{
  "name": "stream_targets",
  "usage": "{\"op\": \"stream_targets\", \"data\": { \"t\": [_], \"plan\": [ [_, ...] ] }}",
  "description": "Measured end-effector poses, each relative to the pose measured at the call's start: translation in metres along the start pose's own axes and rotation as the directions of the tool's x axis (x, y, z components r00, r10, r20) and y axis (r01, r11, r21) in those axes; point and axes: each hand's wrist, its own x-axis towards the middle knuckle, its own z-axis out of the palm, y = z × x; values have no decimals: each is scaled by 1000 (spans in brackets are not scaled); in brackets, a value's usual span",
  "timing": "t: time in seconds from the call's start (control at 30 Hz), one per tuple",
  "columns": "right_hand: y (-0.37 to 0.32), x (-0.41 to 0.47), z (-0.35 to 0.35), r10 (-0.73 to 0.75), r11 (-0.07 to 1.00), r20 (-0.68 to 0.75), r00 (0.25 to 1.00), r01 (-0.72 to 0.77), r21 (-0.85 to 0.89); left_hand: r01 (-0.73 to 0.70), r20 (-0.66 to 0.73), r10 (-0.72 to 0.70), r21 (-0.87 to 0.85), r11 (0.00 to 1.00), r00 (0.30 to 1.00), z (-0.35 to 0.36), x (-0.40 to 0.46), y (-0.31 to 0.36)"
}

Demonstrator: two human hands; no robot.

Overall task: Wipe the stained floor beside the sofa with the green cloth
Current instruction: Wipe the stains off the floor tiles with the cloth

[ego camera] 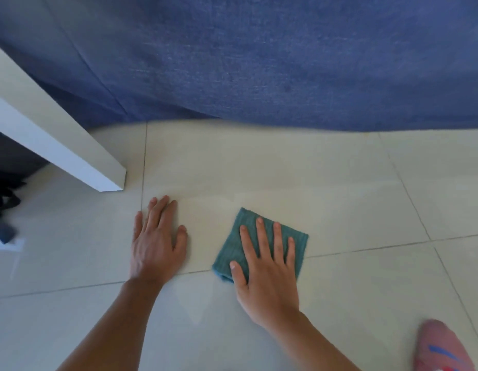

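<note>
Head view: blue sofa (259, 57) fills top, pale tiled floor (259, 170) below w/ white table leg (58, 145) at left. Green cloth (259, 243) lies folded on floor near sofa; right hand (267, 271) flat on it, fingers spread. Left hand (156, 245) flat on tile just beside, fingers together, holding nothing.

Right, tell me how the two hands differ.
The right hand presses flat on the green cloth, fingers spread; the left hand rests on bare floor tile, fingers closer together. The left hand looks darker, in shade. Both are palm down, pointing toward the blue sofa.
</note>
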Motion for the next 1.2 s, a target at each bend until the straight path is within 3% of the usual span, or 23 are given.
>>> {"op": "stream_targets", "data": {
  "t": [0.27, 0.47, 0.6, 0.7, 0.77, 0.87, 1.0, 1.07, 1.2],
  "plan": [
    [-29, 54, -5, -137, 989, 44, 990, 139, -40, 197, -54, -198, -22, 980, 979, -23, -68, -56],
    [-118, 115, 0, -257, 964, 103, 961, 263, -43, 251, -101, -259, -86, 964, 961, -26, -82, -64],
    [-156, 93, 13, -467, 881, 151, 871, 472, 1, 290, -158, -321, -191, 938, 934, -29, -82, -66],
    [-130, 53, 17, -626, 776, 148, 766, 631, 15, 289, -161, -316, -169, 942, 935, -27, -83, -70],
    [-93, 42, 13, -600, 796, 133, 789, 605, 8, 304, -162, -328, -156, 940, 931, -25, -83, -72],
    [-62, 61, 1, -419, 903, 80, 905, 424, -65, 315, -155, -328, -103, 943, 932, -25, -83, -72],
    [-99, 103, 2, -245, 966, 79, 966, 251, -69, 315, -159, -319, -53, 948, 934, -23, -82, -68],
    [-116, 95, 8, -243, 967, 81, 967, 248, -52, 320, -156, -323, -44, 946, 934, -25, -81, -66],
    [-99, 25, 13, -401, 915, 127, 907, 404, 6, 319, -146, -320, -32, 947, 936, -26, -80, -65]
  ]
}}
